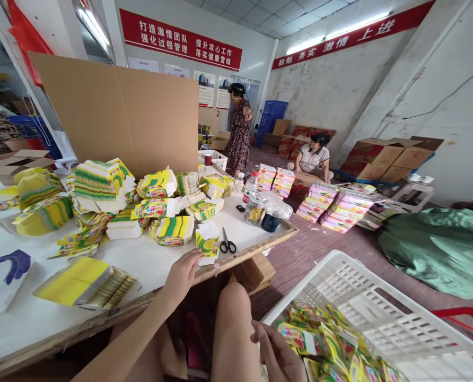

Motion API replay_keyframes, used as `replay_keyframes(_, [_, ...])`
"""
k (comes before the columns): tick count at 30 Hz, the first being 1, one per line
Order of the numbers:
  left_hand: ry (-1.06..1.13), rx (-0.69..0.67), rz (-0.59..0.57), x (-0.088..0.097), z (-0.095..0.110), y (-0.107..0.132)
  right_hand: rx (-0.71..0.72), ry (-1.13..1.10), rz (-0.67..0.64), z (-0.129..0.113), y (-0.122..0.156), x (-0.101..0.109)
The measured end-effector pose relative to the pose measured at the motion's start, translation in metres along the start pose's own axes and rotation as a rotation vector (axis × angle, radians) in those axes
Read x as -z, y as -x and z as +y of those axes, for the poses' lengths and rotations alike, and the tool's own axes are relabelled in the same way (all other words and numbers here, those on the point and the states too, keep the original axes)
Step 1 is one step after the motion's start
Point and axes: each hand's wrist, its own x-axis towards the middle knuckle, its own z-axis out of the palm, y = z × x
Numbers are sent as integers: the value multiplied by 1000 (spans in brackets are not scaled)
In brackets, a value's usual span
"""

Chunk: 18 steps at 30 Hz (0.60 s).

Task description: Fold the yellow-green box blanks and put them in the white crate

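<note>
My left hand [184, 270] rests at the near edge of the white table [157, 268], its closed fingertips on a small yellow-and-green printed carton [207, 244]. Black-handled scissors [227, 245] lie just right of that carton. My right hand [279, 353] is low by my knee, in front of a white plastic basket [340, 265]. Its fingers are curled together; whatever they hold, if anything, is hidden. Several small yellow, green and red cartons [335, 345] fill the basket's near part. Bundles of flat cartons [173, 229] are heaped across the table.
A tall cardboard sheet [121, 116] stands behind the bundles. A bottle [251, 185], a clear jar [254, 209] and a dark cup [270, 223] stand at the table's right corner. One person [240, 127] stands beyond; another [314, 159] sits near stacked pink boxes [317, 200].
</note>
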Motion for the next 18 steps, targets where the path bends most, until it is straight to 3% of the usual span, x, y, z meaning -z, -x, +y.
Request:
replay_keyframes(2, [28,-66,55,7,14,19,-66,-127,-74,-9,-4,-10])
replay_keyframes(4, [117,-227,52,9,29,44,-120,-253,-123,-16,-9,-18])
replay_keyframes(6, [247,-343,-72,9,41,71,-168,-331,-139,-19,-12,-25])
replay_keyframes(9, [399,-344,-210,6,55,102,-213,-383,-112,-16,-10,-31])
replay_keyframes(11, [457,-237,-116,6,63,110,-228,-402,-97,-12,-5,-34])
replay_keyframes(14, [684,120,93,10,78,100,-241,-436,-98,-4,3,-40])
replay_keyframes(16, [975,383,55,15,86,85,-233,-450,-135,2,8,-44])
replay_keyframes(18, [1243,564,-74,18,92,72,-216,-446,-196,8,9,-47])
